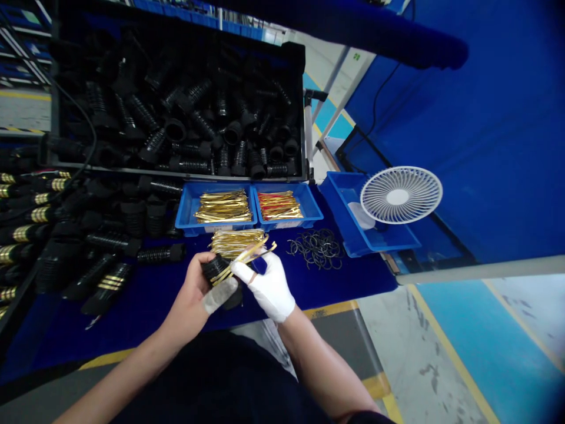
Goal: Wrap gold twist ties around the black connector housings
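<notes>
My left hand [194,294], bare with a wrapped thumb, grips a black ribbed rubber sleeve [216,270] above the blue table's front edge. My right hand [267,285], in a white glove, pinches thin gold strips [249,254] that lie across the sleeve's end. A loose pile of gold strips [233,240] lies on the table just behind both hands.
Two blue trays hold gold strips [223,206] and red-and-gold strips [279,206]. Dark wire rings [316,248] lie to the right. A black crate [176,100] of sleeves stands behind; more sleeves [110,235] cover the left. A white fan [401,194] rests on a blue bin.
</notes>
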Motion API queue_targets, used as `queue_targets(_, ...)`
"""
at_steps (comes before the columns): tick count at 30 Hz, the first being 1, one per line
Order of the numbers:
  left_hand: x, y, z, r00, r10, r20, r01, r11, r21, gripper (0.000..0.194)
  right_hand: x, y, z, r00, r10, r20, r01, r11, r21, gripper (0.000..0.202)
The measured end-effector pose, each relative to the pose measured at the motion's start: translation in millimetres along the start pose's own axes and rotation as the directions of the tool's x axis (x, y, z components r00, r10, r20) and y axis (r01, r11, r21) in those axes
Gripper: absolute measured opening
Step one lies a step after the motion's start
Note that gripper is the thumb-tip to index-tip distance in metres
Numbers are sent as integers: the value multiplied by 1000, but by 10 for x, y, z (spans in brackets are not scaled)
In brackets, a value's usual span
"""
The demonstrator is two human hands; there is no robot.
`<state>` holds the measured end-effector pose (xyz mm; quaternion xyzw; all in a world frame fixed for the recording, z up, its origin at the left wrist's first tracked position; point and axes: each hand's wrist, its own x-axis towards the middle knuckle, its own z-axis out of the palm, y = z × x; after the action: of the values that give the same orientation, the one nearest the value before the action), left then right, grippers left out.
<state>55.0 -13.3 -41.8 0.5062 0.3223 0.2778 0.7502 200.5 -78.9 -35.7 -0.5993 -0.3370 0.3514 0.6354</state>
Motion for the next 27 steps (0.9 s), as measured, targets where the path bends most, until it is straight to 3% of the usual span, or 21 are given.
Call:
queue_targets(3, 29, 19, 6, 998, -49, -41, 45, 994, -104, 34, -16, 114, 102, 998, 64, 6, -64, 997, 51, 20)
queue_targets(7, 100, 129, 36, 988, -21, -154, -2, 989, -148, 37, -36, 138, 226, 995, 87, -45, -80, 986, 144, 29)
queue_targets(9, 142, 244, 62, 983, 23, -185, -59, 980, -192, 41, -25, 118, 241, 990, 140, -14, -133, 962, 238, 36)
queue_targets(12, 196, 451, 123, 960, 174, -217, -222, 951, -217, 47, -5, 80, 225, 952, 188, 241, -275, 873, 404, 44)
queue_targets(14, 236, 545, 186, 952, 232, -200, -266, 950, -164, 48, 11, 57, 228, 866, 159, 474, -370, 842, 393, 52)
queue_targets(15, 266, 565, 227, 955, 234, -184, -261, 955, -139, 47, 25, 48, 239, 854, 143, 501, -343, 878, 334, 57)
queue_targets(16, 307, 567, 272, 955, 237, -179, -262, 956, -131, 45, 44, 41, 253, 882, 123, 455, -261, 931, 254, 59)
queue_targets(18, 424, 533, 371, 936, 266, -233, -310, 933, -180, 41, 98, 38, 276, 979, 14, 205, -27, 998, 58, 48)
queue_targets(19, 494, 509, 420, 916, 276, -292, -349, 908, -234, 38, 128, 40, 278, 993, -91, 70, 95, 994, -61, 39)
queue_targets(21, 629, 475, 503, 924, 195, -328, -317, 870, -378, 35, 172, 42, 251, 948, -315, -45, 290, 913, -287, 34)
queue_targets(23, 716, 483, 555, 967, 61, -247, -183, 840, -510, 35, 174, 27, 198, 872, -489, -31, 427, 790, -439, 32)
queue_targets(25, 725, 525, 575, 984, 11, -180, -111, 821, -560, 36, 130, -16, 147, 843, -536, -40, 469, 769, -434, 33)
queue_targets(27, 670, 566, 578, 978, 62, -201, -161, 836, -524, 38, 67, -68, 116, 916, -398, -46, 378, 896, -233, 38)
